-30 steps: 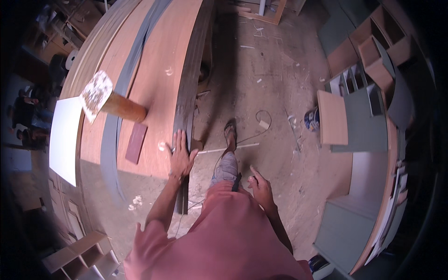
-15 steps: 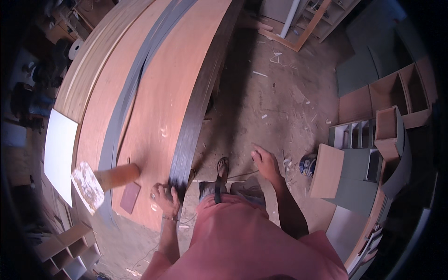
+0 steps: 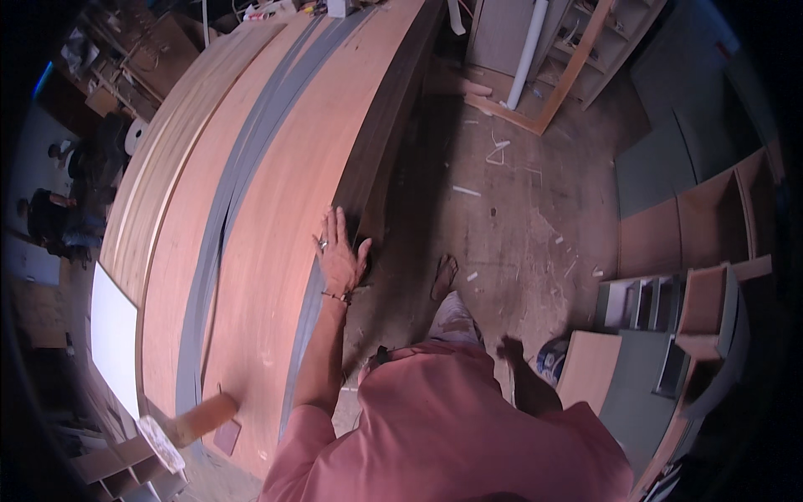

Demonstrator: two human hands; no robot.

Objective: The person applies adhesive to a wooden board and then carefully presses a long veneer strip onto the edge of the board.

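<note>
My left hand (image 3: pixel 339 255) lies with fingers spread on the right edge of the plywood-topped bench (image 3: pixel 268 293), touching a dark edge strip (image 3: pixel 376 125). Grey strips (image 3: pixel 281 100) run lengthwise over the sheet. Near me at lower left are an orange-brown cylinder (image 3: pixel 205 418) with a stained white square end, and a maroon block (image 3: pixel 227 435) partly behind it. My right hand (image 3: pixel 512 350) hangs low beside my body, shadowed and blurred, near a dark blue bucket (image 3: pixel 550 360); its fingers are too unclear to read.
Pale boards (image 3: pixel 167 159) and a white panel (image 3: pixel 113 339) lie along the left. Cabinet carcasses (image 3: pixel 711 217) line the right, with shelving and frames (image 3: pixel 569 58) ahead. Offcuts (image 3: pixel 466 190) litter the concrete floor (image 3: pixel 502 234). People (image 3: pixel 54 217) are in the dim left background.
I have moved forward along the bench, so the cylinder and block sit lower in view. My left hand has slid forward and straightened from curled fingers; my right hand has dropped lower.
</note>
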